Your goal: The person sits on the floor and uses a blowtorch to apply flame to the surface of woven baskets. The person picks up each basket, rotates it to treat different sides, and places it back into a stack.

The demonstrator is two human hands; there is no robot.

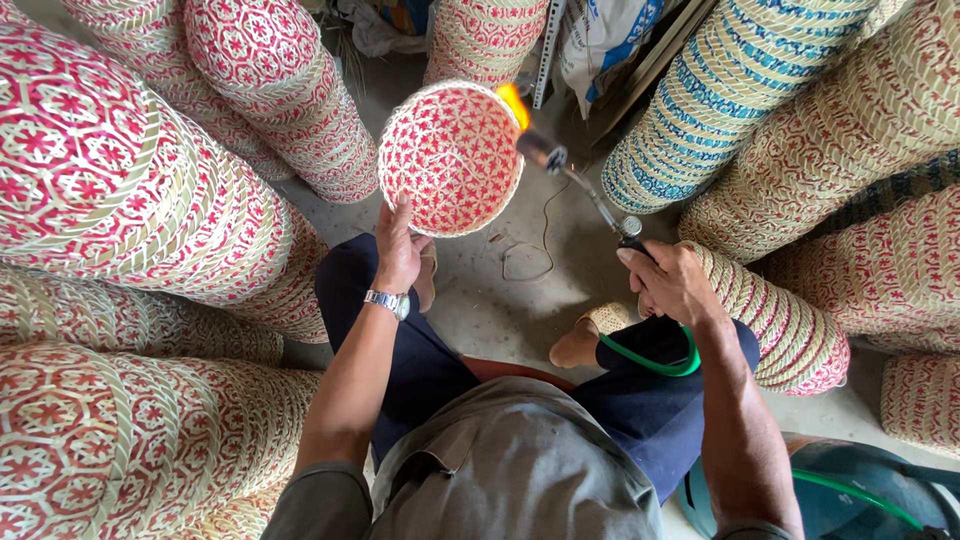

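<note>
Left hand (397, 250) gripping rim of round red-and-cream woven basket (450, 158); right hand (672, 280) closed around lit gas torch (585, 190), flame (513, 104) at basket edge

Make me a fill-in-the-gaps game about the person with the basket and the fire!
1. The left hand holds up a round woven basket patterned in cream and ____.
2. The right hand grips a gas torch whose ____ burns at the basket's rim.
3. A ____ hose curves below the right hand.
4. On the left wrist sits a silver ____.

Missing words: red; flame; green; watch
</note>
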